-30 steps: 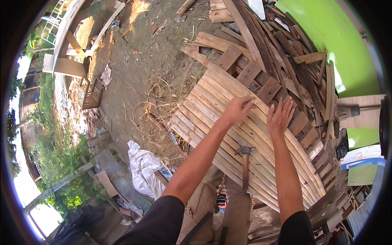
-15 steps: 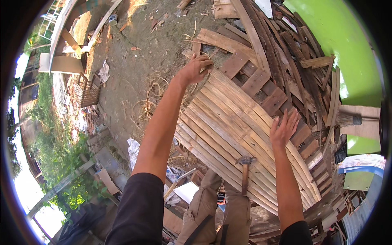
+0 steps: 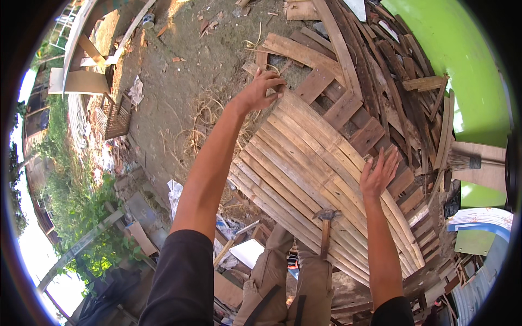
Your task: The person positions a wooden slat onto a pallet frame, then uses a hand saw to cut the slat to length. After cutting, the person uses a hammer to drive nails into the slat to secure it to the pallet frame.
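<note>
While the left hand (image 3: pixel 263 91) is curling, grip unclear, at a corner of the slatted panel (image 3: pixel 310 160) between both hands, the right hand (image 3: pixel 380 173) is lying open over its edge, apparently steadying it, a hammer (image 3: pixel 325 233) resting below them.

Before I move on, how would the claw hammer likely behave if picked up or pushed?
The claw hammer would likely feel head-heavy: its metal-looking head tops a slim wooden handle. That straight handle looks stiff. Pushed, it might pivot rather than roll, its head being wider than the handle.
</note>
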`<act>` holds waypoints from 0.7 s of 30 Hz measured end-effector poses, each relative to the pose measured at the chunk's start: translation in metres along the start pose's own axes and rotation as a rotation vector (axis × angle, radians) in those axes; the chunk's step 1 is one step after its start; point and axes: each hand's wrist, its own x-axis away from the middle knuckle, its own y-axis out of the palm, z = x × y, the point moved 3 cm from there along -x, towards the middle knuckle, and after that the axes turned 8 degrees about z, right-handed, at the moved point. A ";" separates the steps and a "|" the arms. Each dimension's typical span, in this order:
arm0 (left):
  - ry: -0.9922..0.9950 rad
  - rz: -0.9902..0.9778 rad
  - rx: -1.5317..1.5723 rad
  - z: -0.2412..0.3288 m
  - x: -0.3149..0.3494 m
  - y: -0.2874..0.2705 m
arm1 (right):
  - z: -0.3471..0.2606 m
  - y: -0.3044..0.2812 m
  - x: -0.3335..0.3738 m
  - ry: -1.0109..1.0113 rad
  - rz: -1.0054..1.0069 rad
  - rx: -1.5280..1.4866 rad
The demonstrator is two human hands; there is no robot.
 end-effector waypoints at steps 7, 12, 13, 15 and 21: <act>0.005 0.002 0.015 -0.001 0.003 -0.001 | -0.001 -0.001 -0.001 0.012 0.005 -0.026; -0.005 -0.020 -0.006 0.004 0.002 -0.003 | -0.002 -0.002 -0.002 0.021 0.012 -0.041; -0.007 -0.025 -0.008 0.004 0.002 -0.003 | -0.002 -0.002 -0.002 0.020 0.014 -0.041; 0.025 0.028 0.016 0.005 0.003 -0.003 | -0.002 -0.002 -0.002 0.022 0.012 -0.039; 0.066 0.081 0.016 0.000 0.006 -0.001 | -0.002 -0.003 -0.002 0.020 0.014 -0.033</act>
